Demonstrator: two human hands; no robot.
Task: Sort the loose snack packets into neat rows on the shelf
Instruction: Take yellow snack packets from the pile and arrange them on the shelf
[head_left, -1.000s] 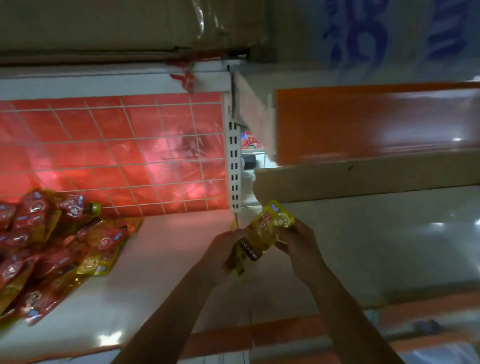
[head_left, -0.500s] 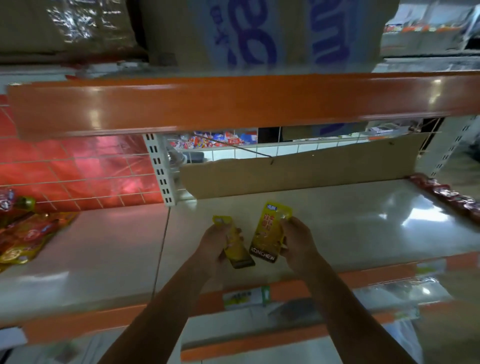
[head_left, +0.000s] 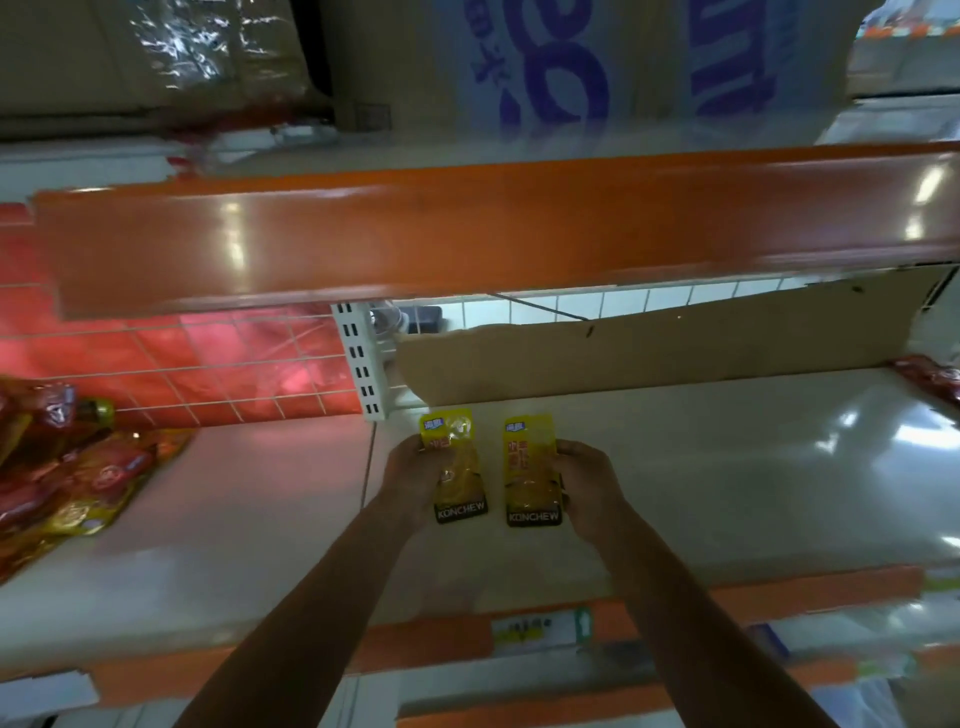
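**Figure.** The left hand (head_left: 415, 470) is pinching the left packet (head_left: 458, 467) by its outer edge, and the grip of the right hand (head_left: 587, 475) is holding the right packet (head_left: 530, 473) likewise. Both yellow packets are lying side by side on the shelf (head_left: 727, 493), just in front of the slotted upright (head_left: 363, 358). Advisable: levelling their lower edges and evening the gap before releasing.

Single view, head-worn, wide-angle. I read it as facing forward and a little down onto the pale shelf (head_left: 727, 467), close in front. Both forearms enter from the bottom edge. The left hand (head_left: 410, 473) holding the left packet (head_left: 460, 467) and the right hand (head_left: 587, 478) holding the right packet (head_left: 530, 467) sit just below centre. The upper shelf's orange edge (head_left: 467, 234) crosses the top half, bowed by the lens.
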